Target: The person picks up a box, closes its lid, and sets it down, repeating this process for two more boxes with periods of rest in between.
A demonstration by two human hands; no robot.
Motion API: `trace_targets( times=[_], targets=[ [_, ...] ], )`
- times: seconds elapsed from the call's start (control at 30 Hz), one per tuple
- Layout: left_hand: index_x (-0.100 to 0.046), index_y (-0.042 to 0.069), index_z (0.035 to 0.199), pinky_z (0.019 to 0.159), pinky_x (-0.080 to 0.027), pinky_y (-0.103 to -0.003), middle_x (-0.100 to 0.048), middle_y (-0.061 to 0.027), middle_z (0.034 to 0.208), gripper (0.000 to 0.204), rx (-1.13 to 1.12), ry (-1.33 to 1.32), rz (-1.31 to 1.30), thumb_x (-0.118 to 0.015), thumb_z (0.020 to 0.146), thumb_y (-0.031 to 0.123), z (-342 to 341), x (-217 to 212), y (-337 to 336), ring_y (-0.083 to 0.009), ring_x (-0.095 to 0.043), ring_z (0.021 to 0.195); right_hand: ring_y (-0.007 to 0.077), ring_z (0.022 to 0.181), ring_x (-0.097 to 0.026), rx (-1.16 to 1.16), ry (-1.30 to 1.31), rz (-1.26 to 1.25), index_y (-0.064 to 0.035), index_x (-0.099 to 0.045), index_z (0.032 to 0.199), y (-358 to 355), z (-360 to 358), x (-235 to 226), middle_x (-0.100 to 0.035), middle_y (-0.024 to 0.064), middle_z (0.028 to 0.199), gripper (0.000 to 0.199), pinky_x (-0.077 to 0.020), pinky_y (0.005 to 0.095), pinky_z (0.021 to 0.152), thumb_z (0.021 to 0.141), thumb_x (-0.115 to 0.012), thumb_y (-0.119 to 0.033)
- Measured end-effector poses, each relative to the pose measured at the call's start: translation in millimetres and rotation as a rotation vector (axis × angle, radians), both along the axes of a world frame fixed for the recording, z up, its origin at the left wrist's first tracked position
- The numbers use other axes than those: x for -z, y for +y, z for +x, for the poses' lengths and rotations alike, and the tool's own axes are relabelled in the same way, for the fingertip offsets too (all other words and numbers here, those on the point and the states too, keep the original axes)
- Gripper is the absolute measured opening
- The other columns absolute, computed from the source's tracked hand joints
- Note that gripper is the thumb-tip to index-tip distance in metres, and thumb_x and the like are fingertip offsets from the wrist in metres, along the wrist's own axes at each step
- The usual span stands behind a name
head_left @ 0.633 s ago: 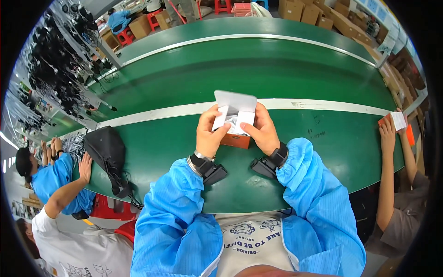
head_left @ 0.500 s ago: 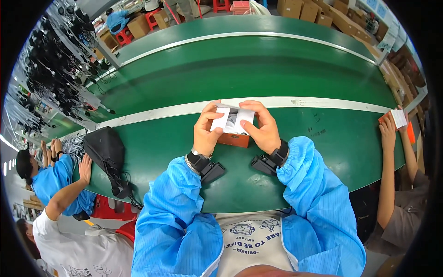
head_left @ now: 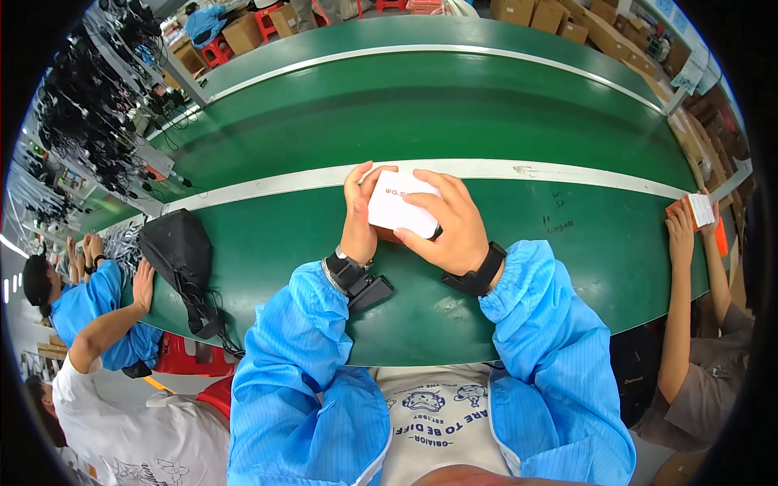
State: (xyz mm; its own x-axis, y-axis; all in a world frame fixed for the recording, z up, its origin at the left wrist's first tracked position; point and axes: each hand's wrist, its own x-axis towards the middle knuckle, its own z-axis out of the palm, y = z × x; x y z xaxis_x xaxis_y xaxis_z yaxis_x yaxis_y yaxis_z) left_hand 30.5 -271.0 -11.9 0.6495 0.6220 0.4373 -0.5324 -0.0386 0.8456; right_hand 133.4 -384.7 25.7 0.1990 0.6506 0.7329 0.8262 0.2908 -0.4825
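Both hands are up on the long green conveyor belt (head_left: 502, 121) w/ a small white rectangular cardboard box (head_left: 399, 209) clamped between them. Left hand (head_left: 360, 212) stands upright on the box's left end, fingers curled over the far edge, thumb on the near side. Right hand (head_left: 450, 222) lies across the top & right end, fingers spread over the lid, closed on the box, not splayed wide. Box sits tilted, lid facing up toward the head, just above the belt; under it, near the left palm, a sliver of orange shows – can't tell if it's the box's base or a separate piece. Black band w/ clip-on device on each wrist, blue smock sleeves behind.

Left of the left hand, well apart: a black fabric pouch (head_left: 180, 251) w/ strap hanging off the belt edge, another person's hand (head_left: 144, 283) beside it. Far right of the right hand, a co-worker's hand (head_left: 682, 227) holds an orange-and-white carton (head_left: 698, 211).

Risks, as I judge it: grip is mostly fingertips, so if the right hand presses the lid off-square the thin card could crease or the flap could jam. The orange part below isn't visibly supported; it could slip out onto the belt if the left hand loosens.
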Motion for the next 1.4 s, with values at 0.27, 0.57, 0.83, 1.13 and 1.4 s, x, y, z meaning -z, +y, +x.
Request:
trace_targets(
  times=[0.27,0.57,0.83,1.13,1.4],
  targets=[
    [-0.031,0.006,0.119,0.085,-0.037,-0.031,-0.043,-0.0115,0.111,0.07,-0.017,0.097,0.036,-0.026,0.078,0.062,-0.7,5.4,1.1,-0.02,-0.045,0.101,0.0312,0.09,-0.047,0.074,-0.137,-0.033,-0.013,-0.06,0.094,-0.4,-2.8,-1.2,-0.048,0.0142,0.105,0.032,-0.0396,0.0387,0.078,0.063,-0.066,-0.014],
    [-0.031,0.005,0.118,0.088,-0.034,-0.033,-0.042,-0.0114,0.111,0.05,-0.004,0.139,0.117,-0.036,0.085,0.043,-2.7,-3.8,4.6,-0.0196,-0.04,0.106,0.0325,0.096,-0.044,-0.073,-0.112,-0.093,-0.013,-0.06,0.091,-5.0,0.4,-6.0,-0.046,0.0144,0.11,0.031,-0.0389,0.0386,0.08,0.061,-0.066,-0.01],
    [-0.033,0.003,0.112,0.088,-0.034,-0.034,-0.042,-0.014,0.108,0.042,-0.043,0.112,-0.413,-0.04,0.086,0.035,-5.0,12.1,20.5,-0.0218,-0.042,0.101,0.0313,0.098,-0.044,0.264,-0.236,-0.043,-0.0108,-0.06,0.087,-12.1,42.0,-2.7,-0.049,0.0115,0.106,0.026,-0.0344,0.0393,0.086,0.062,-0.063,-0.006],
    [-0.034,0.001,0.111,0.083,-0.041,-0.036,-0.045,-0.0147,0.105,0.041,-0.027,0.153,-0.553,-0.039,0.087,0.035,-2.8,15.6,25.9,-0.0229,-0.047,0.096,0.0281,0.096,-0.046,1.149,-0.348,-0.015,-0.0105,-0.059,0.088,-98.7,172.2,16.5,-0.053,0.0095,0.1,0.02,-0.0345,0.0377,0.084,0.068,-0.059,-0.009],
    [-0.043,0.001,0.102,0.082,-0.041,-0.033,-0.049,-0.0116,0.098,0.026,0.014,0.22,-0.476,-0.043,0.086,0.021,-4.2,14.6,26.3,-0.0202,-0.05,0.093,0.0251,0.092,-0.049,0.611,-0.256,-0.004,-0.0038,-0.057,0.086,-43.4,109.0,1.1,-0.055,0.0086,0.092,0.017,-0.0373,0.0335,0.082,0.069,-0.059,-0.003]
  ],
)
